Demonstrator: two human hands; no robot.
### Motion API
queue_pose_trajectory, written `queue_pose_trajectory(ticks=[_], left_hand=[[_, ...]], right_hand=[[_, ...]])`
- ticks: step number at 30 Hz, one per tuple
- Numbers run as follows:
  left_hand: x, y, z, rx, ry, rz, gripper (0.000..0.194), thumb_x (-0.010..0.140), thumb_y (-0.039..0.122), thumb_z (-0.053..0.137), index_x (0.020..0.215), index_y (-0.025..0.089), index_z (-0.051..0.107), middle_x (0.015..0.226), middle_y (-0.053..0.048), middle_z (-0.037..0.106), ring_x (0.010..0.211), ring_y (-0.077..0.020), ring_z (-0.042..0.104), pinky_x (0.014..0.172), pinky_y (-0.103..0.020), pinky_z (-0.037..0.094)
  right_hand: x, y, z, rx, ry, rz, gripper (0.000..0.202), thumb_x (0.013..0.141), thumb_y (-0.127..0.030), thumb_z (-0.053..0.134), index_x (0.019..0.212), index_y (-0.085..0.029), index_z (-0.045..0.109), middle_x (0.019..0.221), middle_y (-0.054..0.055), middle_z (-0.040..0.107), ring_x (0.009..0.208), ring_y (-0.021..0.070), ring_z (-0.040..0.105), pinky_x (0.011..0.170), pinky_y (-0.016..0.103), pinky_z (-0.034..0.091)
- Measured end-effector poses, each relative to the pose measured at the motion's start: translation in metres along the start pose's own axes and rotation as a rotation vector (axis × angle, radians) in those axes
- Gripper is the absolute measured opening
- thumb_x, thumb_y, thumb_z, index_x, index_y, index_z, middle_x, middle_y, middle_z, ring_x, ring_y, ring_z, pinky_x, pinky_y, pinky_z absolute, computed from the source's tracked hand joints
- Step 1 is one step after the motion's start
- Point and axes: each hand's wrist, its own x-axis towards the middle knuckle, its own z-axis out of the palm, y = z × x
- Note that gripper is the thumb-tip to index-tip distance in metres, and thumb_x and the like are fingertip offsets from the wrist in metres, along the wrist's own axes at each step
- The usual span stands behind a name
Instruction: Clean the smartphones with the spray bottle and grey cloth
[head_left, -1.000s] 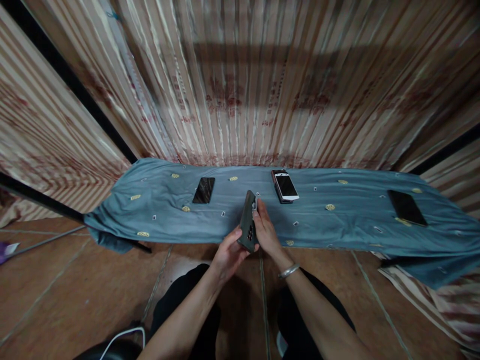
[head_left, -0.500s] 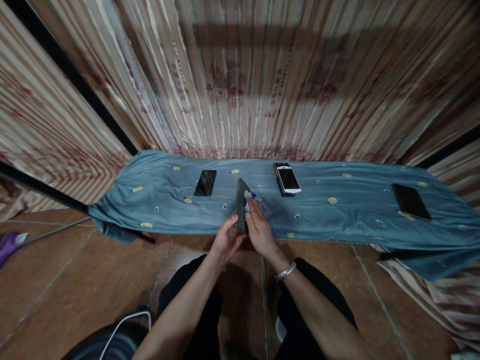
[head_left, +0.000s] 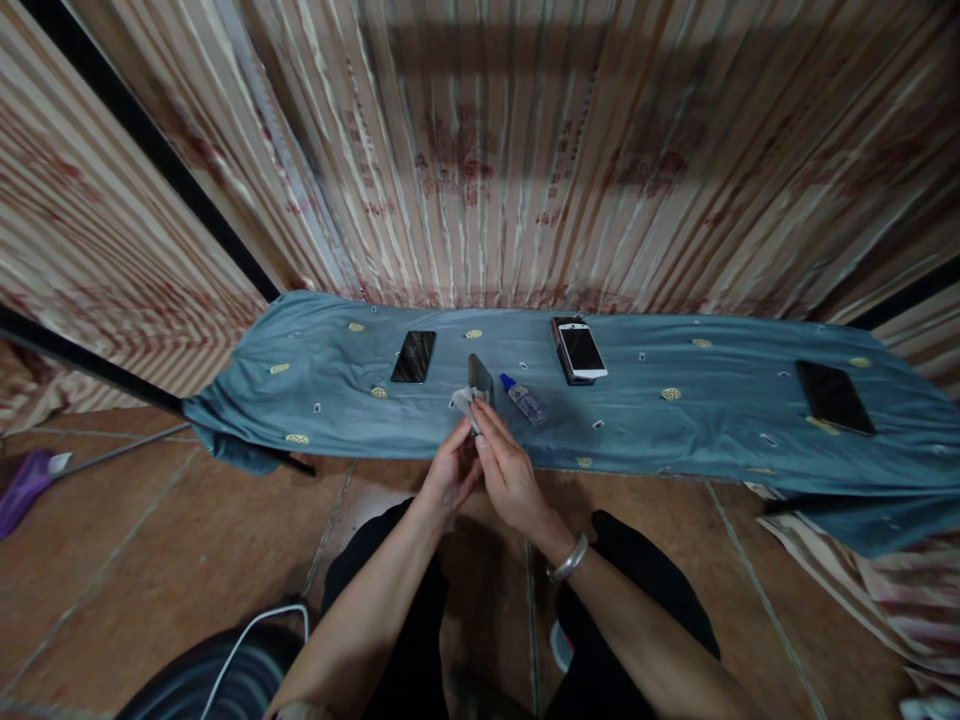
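My left hand [head_left: 450,472] is closed around the lower part of a dark smartphone [head_left: 481,374], which stands on edge above the front of the cloth-covered bench. My right hand [head_left: 511,478] presses a thin white wipe [head_left: 464,399] against the phone's near side, the fingers pinched together; the wipe sticks out to the left. Much of the phone is hidden by the hands. Just right of it lies a small clear bottle with a blue cap [head_left: 526,401].
A blue patterned cloth [head_left: 345,400] covers the bench. A black phone [head_left: 413,357] lies left, a white-framed phone [head_left: 582,350] rests on a dark item at centre right, and a dark tablet-like device [head_left: 834,397] lies far right. Striped curtains [head_left: 480,200] hang behind.
My right hand and the wipe have moved from the phone's right face to its near left edge. The phone has turned, and the bottle shows fully now. The view has shifted slightly.
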Motion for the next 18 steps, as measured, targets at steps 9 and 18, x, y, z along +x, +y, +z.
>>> queue_pose_trajectory(ticks=[9, 18], left_hand=[[-0.006, 0.008, 0.007, -0.120, 0.035, -0.082, 0.023, 0.084, 0.028, 0.050, 0.093, 0.016, 0.068, 0.102, -0.008, 0.071, 0.114, -0.0251, 0.059, 0.102, -0.042, 0.043], [-0.007, 0.020, 0.009, -0.204, -0.034, 0.030, 0.027, 0.087, 0.030, 0.048, 0.087, 0.014, 0.070, 0.088, -0.008, 0.073, 0.113, -0.0218, 0.060, 0.108, -0.041, 0.036]], right_hand=[[-0.012, 0.008, 0.007, -0.164, -0.048, -0.229, 0.054, 0.095, -0.014, 0.024, 0.149, -0.019, 0.025, 0.153, 0.006, 0.031, 0.142, 0.0197, 0.028, 0.117, 0.043, 0.028], [-0.018, 0.021, 0.010, -0.148, -0.019, -0.118, 0.051, 0.098, -0.022, 0.025, 0.149, -0.021, 0.024, 0.154, 0.006, 0.030, 0.143, 0.0196, 0.025, 0.118, 0.046, 0.026]])
